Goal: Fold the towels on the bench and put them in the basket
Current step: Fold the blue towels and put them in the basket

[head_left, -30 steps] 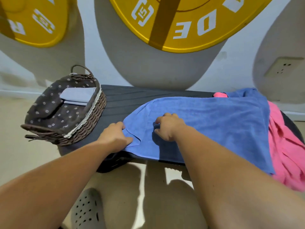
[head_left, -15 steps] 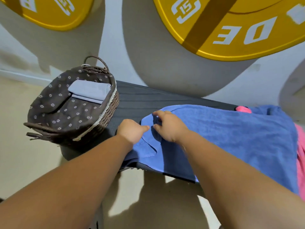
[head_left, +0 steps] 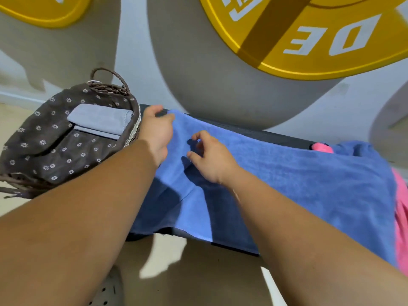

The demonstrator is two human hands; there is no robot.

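A blue towel [head_left: 287,173] lies spread along the dark bench [head_left: 284,139]. My left hand [head_left: 155,131] pinches the towel's far left corner, close to the basket. My right hand [head_left: 209,157] hovers over the towel just right of it, fingers curled and apart, holding nothing that I can see. The wicker basket [head_left: 132,120] with a brown flowered lining stands on the bench's left end and holds a folded grey-blue towel [head_left: 99,120]. A pink towel [head_left: 400,217] lies under the blue one at the right edge.
Behind the bench rises a white wall [head_left: 136,69] painted with grey shapes and large yellow discs [head_left: 309,36]. The floor [head_left: 176,272] in front is beige. A perforated grey shoe [head_left: 106,292] shows at the bottom edge.
My left hand has slid from the towel's near left edge up to its far left corner. My right hand has lifted off the cloth and opened. The view has shifted closer and to the left.
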